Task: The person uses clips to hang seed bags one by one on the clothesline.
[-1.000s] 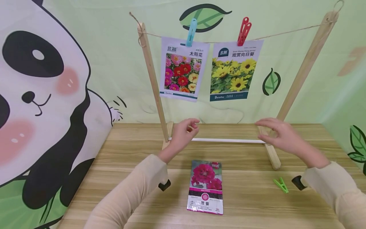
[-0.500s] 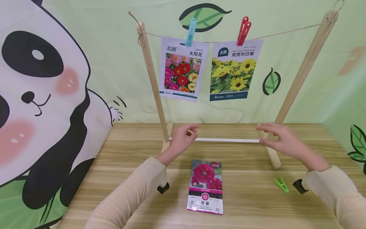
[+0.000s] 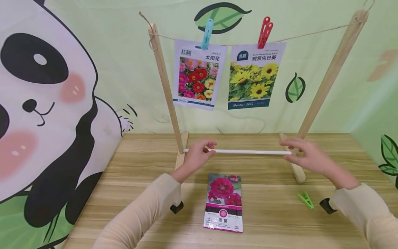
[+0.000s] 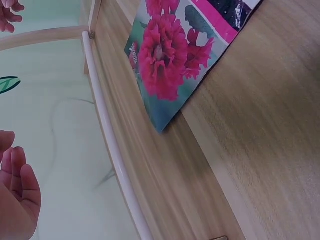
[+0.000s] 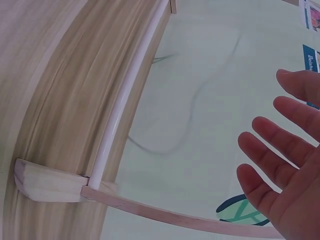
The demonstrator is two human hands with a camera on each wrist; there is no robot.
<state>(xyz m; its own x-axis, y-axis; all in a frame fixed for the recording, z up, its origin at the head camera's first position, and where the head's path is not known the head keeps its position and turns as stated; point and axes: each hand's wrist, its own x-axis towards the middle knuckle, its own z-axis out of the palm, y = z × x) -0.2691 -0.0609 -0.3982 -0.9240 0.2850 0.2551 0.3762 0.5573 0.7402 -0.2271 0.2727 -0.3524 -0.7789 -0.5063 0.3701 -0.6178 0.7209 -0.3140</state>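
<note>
In the head view my left hand (image 3: 199, 154) hovers in front of the stand's left post, its fingers loosely bent with nothing in them. My right hand (image 3: 308, 156) is held up by the right post, thumb and fingers apart; the right wrist view shows its palm bare. Below and between the hands a seed packet (image 3: 223, 202) with magenta flowers lies on the table. A green clothespin (image 3: 306, 200) lies to its right. On the string hang a packet of mixed flowers (image 3: 199, 77) under a blue clothespin (image 3: 207, 34) and a sunflower packet (image 3: 255, 79) under a red clothespin (image 3: 265, 33).
The wooden stand has a left post (image 3: 166, 86), a right post (image 3: 334, 72) and a white rod (image 3: 248, 152) low across the bottom. A string (image 3: 314, 32) runs between the post tops. Behind it is a printed panda backdrop (image 3: 143, 76); the wood-grain table (image 3: 267, 221) lies beneath.
Both hands have sunk a little in the head view, with the right hand also shifting slightly right. The packets, clothespins and stand keep their places.
</note>
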